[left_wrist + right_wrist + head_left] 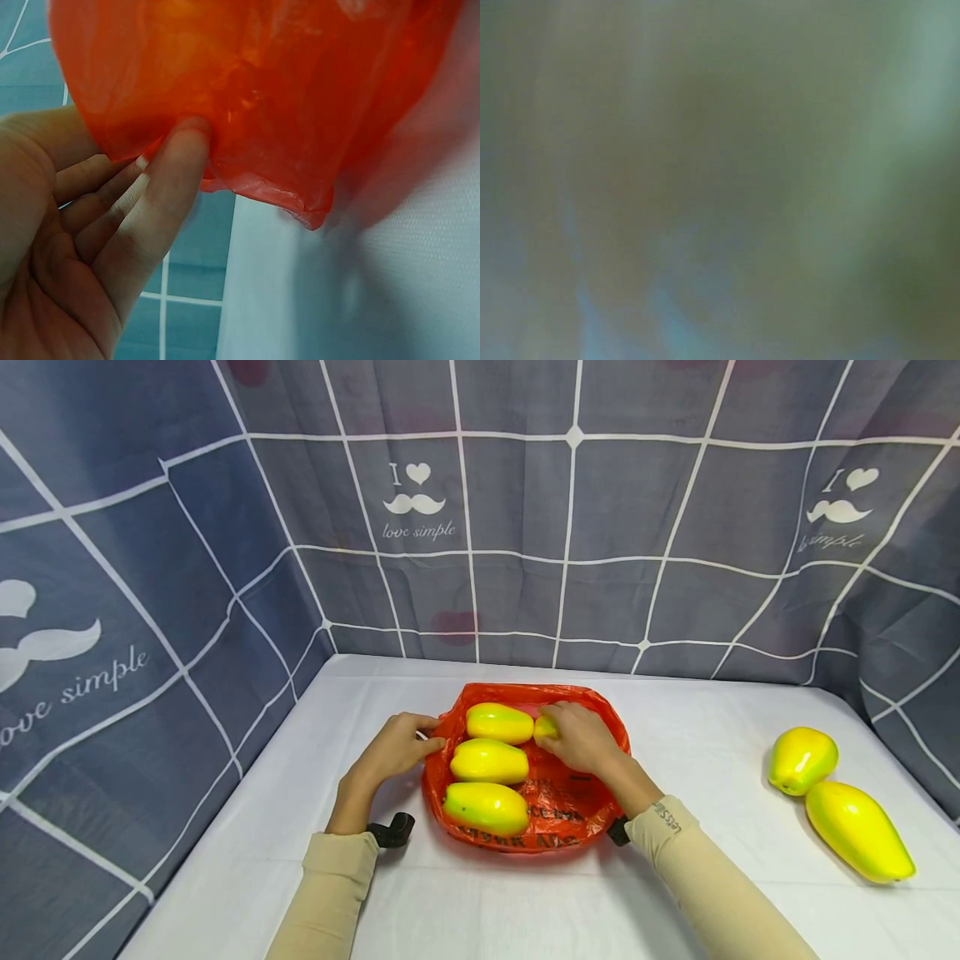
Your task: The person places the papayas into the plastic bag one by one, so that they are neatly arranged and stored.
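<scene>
A red plastic bag [558, 781] lies spread open on the table. My left hand [397, 747] pinches its left rim between thumb and fingers; the left wrist view shows the thumb [176, 172] pressed on the thin film. Three yellow-green papayas lie in a column in the bag's left half: a back one [498, 723], a middle one [490, 762] and a front one [486, 808]. Inside the bag at the back right, my right hand [581, 739] grips another papaya [546, 727], mostly hidden under the fingers. The right wrist view is too blurred to read.
Two more papayas lie on the white table [697, 760] at the right, a rounder-looking one [804, 760] touching a long one [858, 831]. A grey checked cloth [517, 510] hangs behind the table and along its sides.
</scene>
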{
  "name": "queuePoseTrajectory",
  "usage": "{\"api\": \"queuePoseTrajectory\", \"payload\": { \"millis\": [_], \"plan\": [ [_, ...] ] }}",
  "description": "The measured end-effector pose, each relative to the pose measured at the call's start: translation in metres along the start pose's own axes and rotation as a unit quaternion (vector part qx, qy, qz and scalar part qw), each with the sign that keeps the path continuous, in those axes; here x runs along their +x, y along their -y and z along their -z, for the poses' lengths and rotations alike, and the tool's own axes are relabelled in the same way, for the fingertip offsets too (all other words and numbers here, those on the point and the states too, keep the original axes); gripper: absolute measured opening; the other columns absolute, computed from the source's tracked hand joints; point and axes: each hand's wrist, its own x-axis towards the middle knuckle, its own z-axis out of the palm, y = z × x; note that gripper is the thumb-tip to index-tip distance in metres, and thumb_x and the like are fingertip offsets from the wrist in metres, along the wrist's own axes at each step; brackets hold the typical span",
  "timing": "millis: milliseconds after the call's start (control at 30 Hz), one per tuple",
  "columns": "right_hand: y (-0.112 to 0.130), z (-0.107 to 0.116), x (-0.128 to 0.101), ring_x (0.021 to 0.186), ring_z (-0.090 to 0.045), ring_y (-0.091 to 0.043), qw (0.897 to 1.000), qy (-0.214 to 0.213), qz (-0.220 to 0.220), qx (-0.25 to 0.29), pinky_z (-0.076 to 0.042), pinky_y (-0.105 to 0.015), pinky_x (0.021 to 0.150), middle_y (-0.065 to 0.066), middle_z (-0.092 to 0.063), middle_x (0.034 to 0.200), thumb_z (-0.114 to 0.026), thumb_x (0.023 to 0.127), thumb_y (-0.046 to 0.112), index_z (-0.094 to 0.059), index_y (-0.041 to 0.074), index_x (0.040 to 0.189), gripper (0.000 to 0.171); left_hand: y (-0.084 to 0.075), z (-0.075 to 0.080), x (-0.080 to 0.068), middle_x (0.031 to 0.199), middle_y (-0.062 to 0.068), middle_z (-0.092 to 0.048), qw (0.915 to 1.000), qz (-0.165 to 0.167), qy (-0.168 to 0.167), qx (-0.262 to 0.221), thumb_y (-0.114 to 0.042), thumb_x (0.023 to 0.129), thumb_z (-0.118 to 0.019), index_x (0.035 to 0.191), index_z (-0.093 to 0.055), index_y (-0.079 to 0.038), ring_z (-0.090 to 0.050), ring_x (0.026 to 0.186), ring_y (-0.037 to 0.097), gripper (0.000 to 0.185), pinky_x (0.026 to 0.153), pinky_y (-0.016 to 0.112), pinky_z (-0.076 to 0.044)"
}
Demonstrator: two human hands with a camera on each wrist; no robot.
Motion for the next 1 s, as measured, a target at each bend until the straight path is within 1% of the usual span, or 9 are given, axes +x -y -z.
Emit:
{"api": "queuePoseTrajectory", "payload": {
  "millis": [167,267,433,533,633,733,833,1000],
  "plan": [
    [-0.0006,-0.0023,-0.0007,0.103,-0.06,-0.036,1.0,-0.022,-0.012,-0.016,-0.047,-0.054,0.089,-0.018,-0.065,0.111,-0.076,0.086,0.023,-0.063,-0.001,0.124,0.047,0.0,-0.0007,0.001,0.098,0.009,-0.071,1.0,-0.003,0.0,0.003,-0.013,0.092,-0.067,0.119,-0.069,0.003,-0.062,0.083,0.02,0.031,0.07,0.031,-0.052],
    [0.0008,-0.003,-0.0008,0.101,-0.059,-0.037,0.999,-0.023,-0.017,-0.032,-0.047,-0.054,0.086,-0.017,-0.064,0.108,-0.076,0.087,0.024,-0.064,0.0,0.123,0.046,-0.0005,-0.0007,0.0011,0.099,0.01,-0.071,1.0,-0.002,0.0,0.003,-0.013,0.092,-0.067,0.119,-0.069,0.003,-0.062,0.083,0.02,0.032,0.071,0.03,-0.052],
    [0.004,-0.0033,-0.0011,0.105,-0.055,-0.039,0.998,-0.001,-0.021,-0.054,-0.045,-0.057,0.088,-0.019,-0.06,0.112,-0.072,0.09,0.022,-0.063,0.005,0.128,0.043,-0.001,-0.0005,0.0003,0.1,0.011,-0.071,1.0,0.0,0.0,-0.001,-0.013,0.092,-0.067,0.121,-0.068,0.004,-0.064,0.081,0.019,0.034,0.072,0.031,-0.053],
    [0.0058,-0.0031,-0.0022,0.106,-0.052,-0.039,0.998,0.015,-0.022,-0.052,-0.042,-0.058,0.09,-0.019,-0.057,0.113,-0.069,0.092,0.021,-0.064,0.01,0.131,0.041,-0.0011,-0.0006,0.0,0.101,0.012,-0.071,1.0,0.003,0.003,-0.004,-0.013,0.092,-0.067,0.122,-0.067,0.004,-0.064,0.08,0.018,0.034,0.072,0.031,-0.053],
    [0.0064,-0.0029,-0.004,0.107,-0.05,-0.038,0.999,0.019,-0.02,-0.046,-0.041,-0.059,0.091,-0.019,-0.056,0.114,-0.066,0.094,0.021,-0.065,0.013,0.131,0.037,-0.0014,-0.0009,-0.0002,0.101,0.011,-0.071,1.0,0.005,0.005,-0.003,-0.013,0.092,-0.067,0.121,-0.067,0.004,-0.063,0.081,0.019,0.034,0.072,0.031,-0.054],
    [0.0055,-0.0033,-0.0047,0.107,-0.05,-0.038,0.999,0.014,-0.016,-0.039,-0.041,-0.059,0.091,-0.019,-0.056,0.113,-0.065,0.095,0.02,-0.066,0.012,0.13,0.035,-0.0019,-0.0012,-0.0002,0.1,0.01,-0.071,0.9999,0.009,0.005,-0.004,-0.014,0.092,-0.068,0.121,-0.068,0.002,-0.063,0.083,0.019,0.033,0.072,0.031,-0.054],
    [0.0043,-0.0033,-0.0048,0.105,-0.05,-0.037,0.999,0.012,-0.014,-0.031,-0.041,-0.058,0.089,-0.018,-0.057,0.112,-0.066,0.095,0.021,-0.065,0.012,0.13,0.037,-0.0016,-0.0009,-0.0004,0.1,0.01,-0.071,1.0,0.003,0.005,-0.001,-0.013,0.092,-0.067,0.121,-0.068,0.003,-0.063,0.084,0.02,0.033,0.073,0.031,-0.054],
    [0.0032,-0.0016,-0.004,0.111,-0.052,-0.041,1.0,0.009,-0.013,-0.021,-0.04,-0.059,0.093,-0.022,-0.057,0.118,-0.072,0.091,0.021,-0.058,0.004,0.135,0.049,-0.0003,-0.0003,0.0001,0.101,0.011,-0.071,1.0,0.0,0.002,0.005,-0.013,0.092,-0.067,0.121,-0.068,0.004,-0.064,0.085,0.02,0.034,0.073,0.032,-0.053]
  ]
}}
